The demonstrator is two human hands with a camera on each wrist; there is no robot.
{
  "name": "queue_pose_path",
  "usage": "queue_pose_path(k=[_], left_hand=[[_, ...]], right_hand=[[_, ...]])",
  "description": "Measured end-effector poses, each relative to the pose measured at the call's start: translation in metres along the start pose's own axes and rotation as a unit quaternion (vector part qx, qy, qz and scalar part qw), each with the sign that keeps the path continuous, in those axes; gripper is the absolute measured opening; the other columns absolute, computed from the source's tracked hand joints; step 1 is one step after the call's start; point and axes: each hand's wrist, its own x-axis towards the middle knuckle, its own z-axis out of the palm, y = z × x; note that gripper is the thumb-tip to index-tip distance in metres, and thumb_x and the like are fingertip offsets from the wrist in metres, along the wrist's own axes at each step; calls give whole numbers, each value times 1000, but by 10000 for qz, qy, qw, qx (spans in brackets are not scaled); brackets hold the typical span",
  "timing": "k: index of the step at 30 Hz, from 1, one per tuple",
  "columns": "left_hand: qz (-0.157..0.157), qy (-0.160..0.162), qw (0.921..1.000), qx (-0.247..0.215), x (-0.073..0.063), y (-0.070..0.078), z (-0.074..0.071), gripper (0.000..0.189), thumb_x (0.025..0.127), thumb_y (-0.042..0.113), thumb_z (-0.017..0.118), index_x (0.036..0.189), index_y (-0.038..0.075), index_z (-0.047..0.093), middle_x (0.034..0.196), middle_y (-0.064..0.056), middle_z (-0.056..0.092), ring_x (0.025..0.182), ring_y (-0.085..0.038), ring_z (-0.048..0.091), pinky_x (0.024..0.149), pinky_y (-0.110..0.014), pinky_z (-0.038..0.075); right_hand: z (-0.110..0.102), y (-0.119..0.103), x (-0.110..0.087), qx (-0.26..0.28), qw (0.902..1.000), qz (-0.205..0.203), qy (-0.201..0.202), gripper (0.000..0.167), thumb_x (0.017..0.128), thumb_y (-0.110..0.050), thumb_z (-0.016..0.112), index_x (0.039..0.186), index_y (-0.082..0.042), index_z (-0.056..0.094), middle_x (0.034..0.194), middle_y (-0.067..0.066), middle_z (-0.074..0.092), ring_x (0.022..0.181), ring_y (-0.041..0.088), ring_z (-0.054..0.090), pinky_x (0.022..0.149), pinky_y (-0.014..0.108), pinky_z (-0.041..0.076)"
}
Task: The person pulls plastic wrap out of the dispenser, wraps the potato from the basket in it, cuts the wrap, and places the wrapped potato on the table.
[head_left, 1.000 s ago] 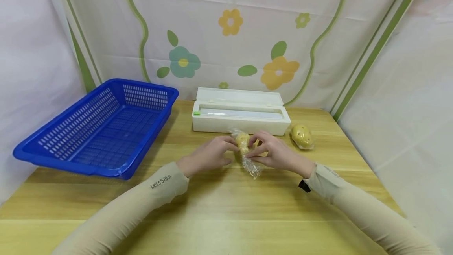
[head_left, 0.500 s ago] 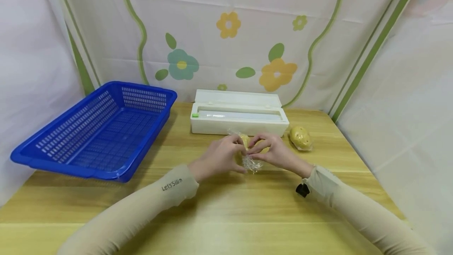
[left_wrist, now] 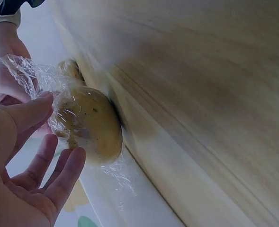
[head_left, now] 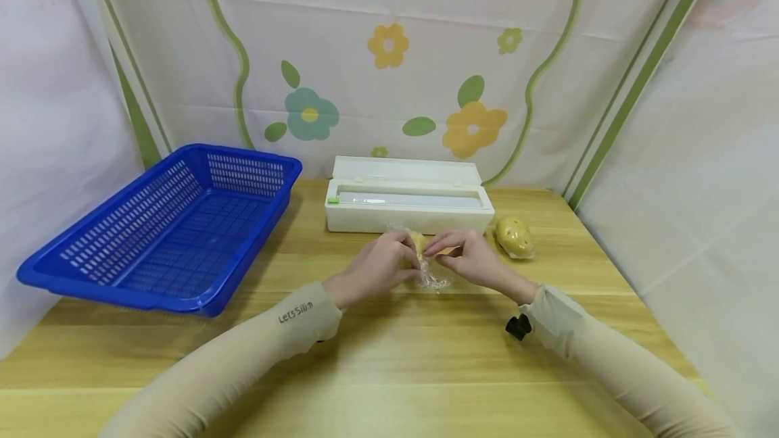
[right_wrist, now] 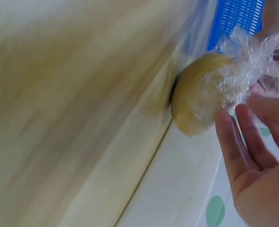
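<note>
A potato in clear plastic wrap rests on the table in front of the white box, partly hidden by the hands in the head view. My left hand pinches the gathered wrap between thumb and index finger at the potato's near side; its other fingers lie by the potato. My right hand is at the potato's right, its fingertips near the wrapped surface and its thumb apart from them. The loose wrap end sticks out between the hands toward the person.
A white plastic-wrap box with a raised lid and a green slider stands behind the hands. Another wrapped potato lies right of it. A large blue basket is at the left. A flowered cloth hangs behind the wooden table.
My left hand has moved right onto the wrap and pinches it. My right fingers, which pinched the wrap, have loosened and drawn slightly up. The loose wrap end is more bunched.
</note>
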Motion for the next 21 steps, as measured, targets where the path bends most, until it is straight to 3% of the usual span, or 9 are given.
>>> queue_pose_path(k=[3, 7, 10, 13, 16, 21], left_hand=[[-54, 5, 9999, -125, 0, -2, 1, 4, 84, 20, 81, 83, 16, 79, 95, 7, 59, 89, -12, 56, 72, -21, 47], [-158, -15, 9994, -296, 1, -4, 0, 5, 84, 19, 81, 84, 14, 79, 93, 7, 60, 89, -17, 59, 72, -22, 48], [-138, -51, 9995, -292, 0, -5, -1, 6, 83, 20, 82, 84, 15, 79, 92, 7, 60, 89, -16, 59, 73, -23, 48], [-29, -132, 9996, -236, 0, -7, -4, 5, 82, 18, 82, 85, 16, 80, 95, 6, 61, 90, -14, 58, 75, -22, 48], [81, -263, 9993, -254, 0, -9, -6, 4, 84, 17, 81, 88, 15, 80, 100, 4, 62, 92, -13, 58, 76, -23, 49], [-13, -491, 9974, -520, 2, -11, -8, 16, 80, 31, 84, 87, 17, 80, 101, 6, 61, 94, -14, 58, 80, -28, 48]], right_hand=[[-5, 3, -2, -242, 9982, -366, -418, 49, 74, 28, 61, 105, -6, 77, 116, 10, 66, 109, 28, 61, 76, 40, 57], [-9, 5, -6, -1017, 9844, -1157, -854, 55, 68, 13, 83, 116, -13, 74, 127, 10, 59, 117, 28, 55, 88, 45, 51], [-8, 5, -6, -1404, 9726, -1665, -814, 49, 69, -7, 90, 115, -15, 75, 127, 11, 58, 116, 29, 55, 89, 45, 51], [-3, 5, -4, -1409, 9702, -1882, -588, 30, 76, -12, 86, 105, -14, 78, 123, 13, 60, 111, 30, 59, 85, 43, 53], [1, 4, -4, -1123, 9794, -1652, -305, 16, 82, -10, 81, 97, -14, 80, 119, 13, 64, 107, 30, 61, 83, 42, 54], [6, 0, -4, -754, 9944, -706, 227, 6, 86, -13, 78, 90, -15, 80, 112, 6, 69, 103, 22, 65, 84, 40, 54]])
